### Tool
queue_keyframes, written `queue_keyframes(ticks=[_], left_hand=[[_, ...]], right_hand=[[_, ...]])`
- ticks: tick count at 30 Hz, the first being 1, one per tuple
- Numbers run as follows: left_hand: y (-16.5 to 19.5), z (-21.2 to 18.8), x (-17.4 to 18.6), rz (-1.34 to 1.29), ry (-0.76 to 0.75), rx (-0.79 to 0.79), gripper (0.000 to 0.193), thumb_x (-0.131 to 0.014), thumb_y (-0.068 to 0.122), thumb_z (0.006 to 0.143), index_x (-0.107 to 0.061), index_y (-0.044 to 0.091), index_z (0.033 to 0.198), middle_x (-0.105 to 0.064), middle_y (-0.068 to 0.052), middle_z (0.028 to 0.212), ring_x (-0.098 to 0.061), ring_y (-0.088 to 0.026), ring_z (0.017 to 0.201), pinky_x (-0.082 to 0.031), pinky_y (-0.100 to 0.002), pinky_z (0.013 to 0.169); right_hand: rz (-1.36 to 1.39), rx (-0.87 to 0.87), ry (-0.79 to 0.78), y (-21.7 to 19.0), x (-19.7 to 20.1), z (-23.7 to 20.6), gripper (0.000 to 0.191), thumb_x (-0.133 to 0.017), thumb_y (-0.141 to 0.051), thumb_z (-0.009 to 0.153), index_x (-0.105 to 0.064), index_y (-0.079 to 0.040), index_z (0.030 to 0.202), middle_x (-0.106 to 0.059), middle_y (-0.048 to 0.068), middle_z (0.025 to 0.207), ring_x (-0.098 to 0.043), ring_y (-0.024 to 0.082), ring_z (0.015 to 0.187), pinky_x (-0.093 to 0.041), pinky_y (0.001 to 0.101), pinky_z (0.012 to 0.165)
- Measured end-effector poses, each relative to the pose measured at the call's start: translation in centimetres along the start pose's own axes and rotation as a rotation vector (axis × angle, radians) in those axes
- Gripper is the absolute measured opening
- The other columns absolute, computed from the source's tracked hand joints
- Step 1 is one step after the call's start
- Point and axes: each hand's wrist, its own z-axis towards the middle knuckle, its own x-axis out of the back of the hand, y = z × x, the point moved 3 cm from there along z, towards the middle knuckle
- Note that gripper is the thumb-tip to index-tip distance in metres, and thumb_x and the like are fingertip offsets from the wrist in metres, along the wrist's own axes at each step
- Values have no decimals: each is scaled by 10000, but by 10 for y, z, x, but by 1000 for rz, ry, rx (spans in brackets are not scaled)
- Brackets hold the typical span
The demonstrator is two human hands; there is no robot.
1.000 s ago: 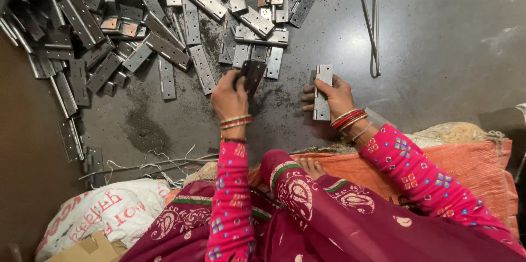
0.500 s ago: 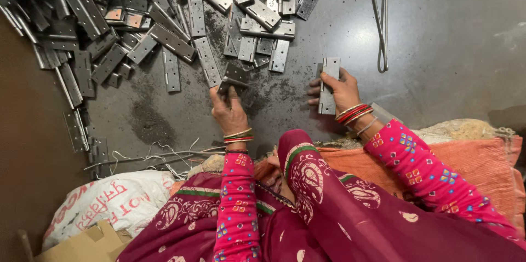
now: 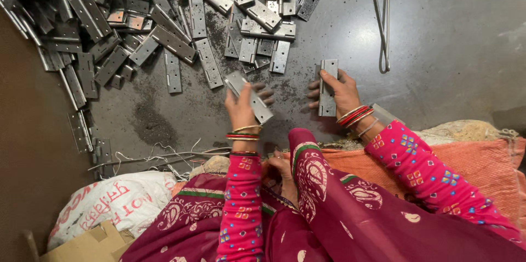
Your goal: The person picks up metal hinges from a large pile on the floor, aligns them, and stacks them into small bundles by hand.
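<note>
Now both hands grasping: left hand (image 3: 241, 110) one hinge plate (image 3: 249, 96), right hand (image 3: 341, 91) seemingly one hinge (image 3: 327, 88).

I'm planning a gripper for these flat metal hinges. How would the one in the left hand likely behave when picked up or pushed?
The hinge in the left hand looks like bare steel plate, so probably stiff and heavy for its size. Its smooth grey faces may be slippery. Being flat, like those in the pile, it should slide rather than roll, though its leaves may swing on the pin.
</note>
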Motion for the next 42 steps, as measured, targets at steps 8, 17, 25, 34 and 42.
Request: queue_keyframes(ticks=[8, 17, 25, 34, 42], left_hand=[[-21, 4, -67, 980, -288, -268, 364, -674, 306, 1018, -699, 20, 1242, -760, -138, 1141, -779, -269, 999, -634, -346, 832], [25, 91, -43, 1866, 170, -395, 506, -861, 380, 775, -690, 41, 1110, -649, -164, 1149, -597, -333, 1105, -504, -482, 937], [27, 21, -12, 1820, 284, -567, 462, -896, 320, 736, -707, 92, 1091, -636, -139, 1130, -587, -346, 1082, -474, -483, 881], [26, 33, -22, 1893, 297, -410, 559, -896, 316, 702, -599, 75, 1110, -598, -126, 1125, -588, -322, 1091, -475, -473, 890], [25, 37, -3, 1859, 304, -286, 667, -923, 334, 633, -581, 33, 1120, -599, -150, 1144, -581, -332, 1114, -488, -487, 917]], right_hand=[[296, -241, -230, -1, -12, -12, 399, -666, -285, 989, -590, 34, 1217, -734, 156, 959, -743, 266, 822, -662, 438, 710], [145, -63, -80, -4, -3, -8, 291, -671, -113, 931, -586, 32, 1169, -706, 158, 916, -734, 276, 771, -668, 489, 664], [74, -18, -53, 1, -3, -11, 344, -680, -113, 933, -593, 28, 1235, -687, 151, 923, -722, 244, 777, -664, 457, 641], [39, 2, -35, -1, -3, -9, 330, -675, -108, 943, -589, 28, 1231, -694, 146, 923, -733, 230, 782, -661, 428, 632], [-22, -2, -33, 0, -4, -11, 328, -659, -104, 947, -576, 29, 1235, -700, 155, 917, -734, 234, 755, -661, 421, 628]])
